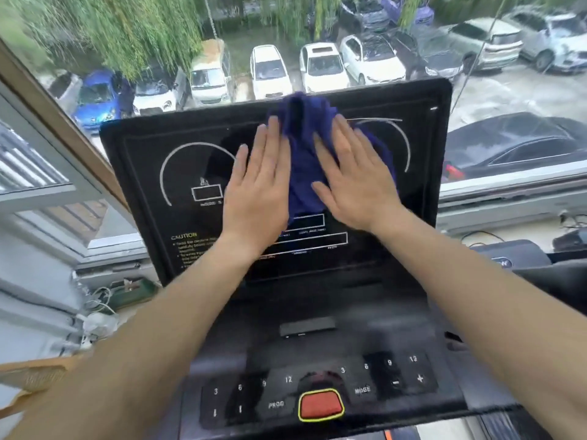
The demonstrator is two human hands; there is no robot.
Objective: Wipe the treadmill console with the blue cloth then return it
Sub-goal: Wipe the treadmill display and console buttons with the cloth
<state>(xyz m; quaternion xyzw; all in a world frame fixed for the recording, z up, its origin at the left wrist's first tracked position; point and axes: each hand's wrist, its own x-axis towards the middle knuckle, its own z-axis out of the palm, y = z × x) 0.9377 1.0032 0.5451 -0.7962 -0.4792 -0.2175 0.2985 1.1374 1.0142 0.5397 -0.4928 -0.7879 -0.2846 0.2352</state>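
Observation:
The black treadmill console (pixel 178 173) tilts up in front of me, its display panel showing white arcs and a caution label. A crumpled blue cloth (pixel 301 147) lies against the middle of the display. My left hand (pixel 257 192) lies flat with fingers extended, pressing the cloth's left edge onto the panel. My right hand (pixel 352 182) lies flat on the cloth's right part, also pressing it against the screen. Both forearms reach up from the bottom corners.
Below the display is the keypad (pixel 397 376) with number buttons and a red stop button (pixel 320 404). A window behind the console looks onto parked cars. Cables and clutter (pixel 104 300) sit on the sill at left; another machine (pixel 508 252) stands at right.

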